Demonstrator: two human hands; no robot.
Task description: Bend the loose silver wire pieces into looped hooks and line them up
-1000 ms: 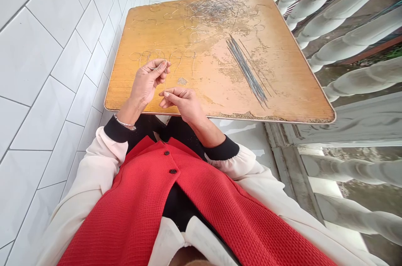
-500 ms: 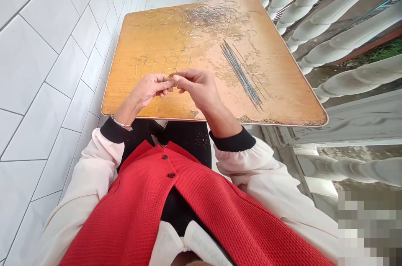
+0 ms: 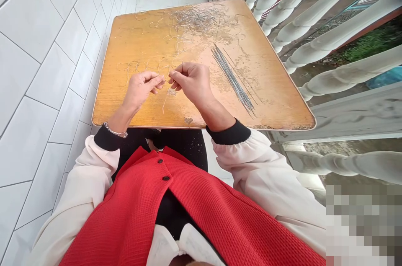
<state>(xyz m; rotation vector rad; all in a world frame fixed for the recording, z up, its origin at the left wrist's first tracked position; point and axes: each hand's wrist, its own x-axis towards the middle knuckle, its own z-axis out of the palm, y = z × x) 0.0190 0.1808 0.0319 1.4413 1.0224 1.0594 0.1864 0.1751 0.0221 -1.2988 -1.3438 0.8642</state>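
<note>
Thin wire point(image 3: 165, 102) held over the near half of the table point(image 3: 109, 100).
From my end, the left hand point(image 3: 142, 91) and right hand point(image 3: 192, 82) both pinch it, their fingertips just apart — a length slants toward the table's near edge. Wire loops point(image 3: 137, 65) line its middle; straight wires point(image 3: 233, 79) lie bundled on its right — a tangled heap point(image 3: 199, 15) at its far edge.

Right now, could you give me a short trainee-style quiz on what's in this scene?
1. Which wrist wears the bracelet?
2. True or false: the bundle of straight wires lies to the right of the right hand.
3. The tangled heap of wires sits closest to which edge of the table? A) near B) far C) left

Key: 1. The left. 2. True. 3. B.
</note>
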